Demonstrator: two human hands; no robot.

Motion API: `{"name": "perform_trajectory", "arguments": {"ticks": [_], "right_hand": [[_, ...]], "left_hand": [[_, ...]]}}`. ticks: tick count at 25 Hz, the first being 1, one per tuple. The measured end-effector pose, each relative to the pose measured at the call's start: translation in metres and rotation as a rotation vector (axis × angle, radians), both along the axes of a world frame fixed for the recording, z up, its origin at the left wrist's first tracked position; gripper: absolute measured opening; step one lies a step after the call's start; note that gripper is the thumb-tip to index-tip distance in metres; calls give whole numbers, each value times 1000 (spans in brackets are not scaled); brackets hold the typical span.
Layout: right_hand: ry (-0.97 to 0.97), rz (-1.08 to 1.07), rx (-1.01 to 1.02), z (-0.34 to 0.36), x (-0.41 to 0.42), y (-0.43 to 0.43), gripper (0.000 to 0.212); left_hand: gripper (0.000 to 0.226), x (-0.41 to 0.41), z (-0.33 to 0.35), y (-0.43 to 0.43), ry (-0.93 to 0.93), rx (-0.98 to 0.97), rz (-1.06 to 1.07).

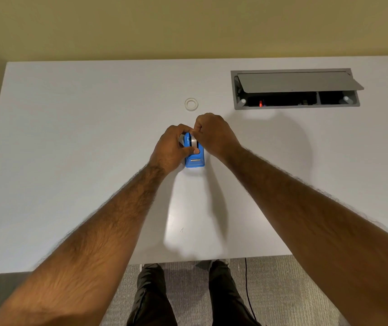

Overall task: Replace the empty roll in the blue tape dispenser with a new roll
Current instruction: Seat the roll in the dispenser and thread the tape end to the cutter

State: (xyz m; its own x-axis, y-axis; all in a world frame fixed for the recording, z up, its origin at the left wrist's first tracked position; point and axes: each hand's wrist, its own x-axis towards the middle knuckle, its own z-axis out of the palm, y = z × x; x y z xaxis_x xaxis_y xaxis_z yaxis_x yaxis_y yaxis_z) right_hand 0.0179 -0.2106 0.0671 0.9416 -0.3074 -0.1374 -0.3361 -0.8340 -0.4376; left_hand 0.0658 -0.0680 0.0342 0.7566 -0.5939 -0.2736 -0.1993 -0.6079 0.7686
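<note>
The blue tape dispenser (196,158) stands on the white table (70,149) near the middle, its cutter end toward me. My left hand (173,148) grips its left side, thumb lying across the top. My right hand (214,135) curls over the far end and pinches at the tape roll (193,141) seated in the dispenser; only a grey-white sliver of that roll shows between my fingers. A small white ring-shaped roll (191,104) lies flat on the table just beyond my hands, apart from them.
A grey cable box (294,89) with its lid propped open is sunk into the table at the back right. A beige wall runs behind the table. My legs and a black cable (247,290) show below the near edge.
</note>
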Motion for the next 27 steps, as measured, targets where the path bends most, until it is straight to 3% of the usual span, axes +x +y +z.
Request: {"name": "perform_trajectory", "arguments": {"ticks": [10,15,27], "right_hand": [[22,3,44,2,1,-2,22],[39,-104,250,-2,-4,-13,23],[33,-38,95,1,-1,-6,30]], "left_hand": [[48,1,-3,-1,-11,11,6],[50,1,-3,-2,2,11,-3],[44,0,-4,-2,-40,17,-8]]}}
